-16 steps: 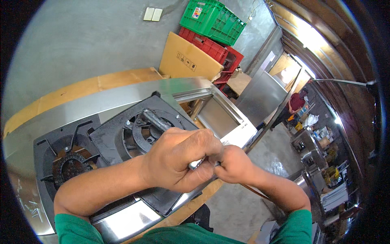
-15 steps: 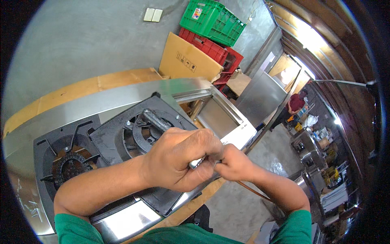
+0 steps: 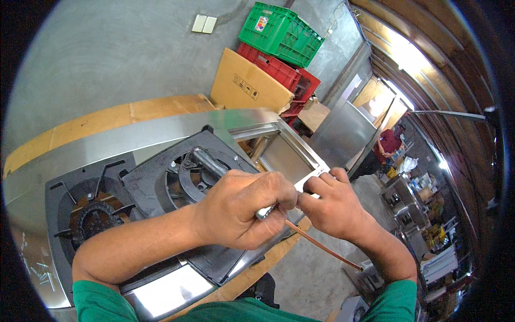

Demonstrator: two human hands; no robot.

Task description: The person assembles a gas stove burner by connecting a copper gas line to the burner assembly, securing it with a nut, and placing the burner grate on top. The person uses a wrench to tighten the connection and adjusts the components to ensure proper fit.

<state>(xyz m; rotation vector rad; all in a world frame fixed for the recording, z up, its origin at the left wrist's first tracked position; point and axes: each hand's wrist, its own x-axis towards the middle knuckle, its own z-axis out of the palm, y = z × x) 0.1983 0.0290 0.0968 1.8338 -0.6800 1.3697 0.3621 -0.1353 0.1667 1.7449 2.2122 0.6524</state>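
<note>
My left hand [image 3: 247, 206] is a closed fist around a silver metal tool. The tool's rounded end [image 3: 264, 213] pokes out below the thumb, and the fingers hide the rest. Touching that fist, my right hand [image 3: 335, 201] is curled with its knuckles up; a small shiny piece shows at its fingers, too covered to name. From under the hands a thin copper tube [image 3: 324, 247] slopes down to the right. Both hands are above the front edge of a steel stove [image 3: 171, 290], beside its black burner plate [image 3: 153, 174], which carries a black cast-iron burner [image 3: 206, 161].
Another black burner grate [image 3: 91, 166] is at left, near loose screws [image 3: 43, 276] on the steel top. An open bay [image 3: 289, 155] lies right of the plate. Cardboard [image 3: 249, 80], red crates [image 3: 268, 64] and a green crate [image 3: 279, 35] stand behind. A person [image 3: 389, 142] is far right.
My right hand has shifted up and right and turned, so its knuckles now show. More of the copper tube is visible. My left fist stays nearly in place, still gripping the tool.
</note>
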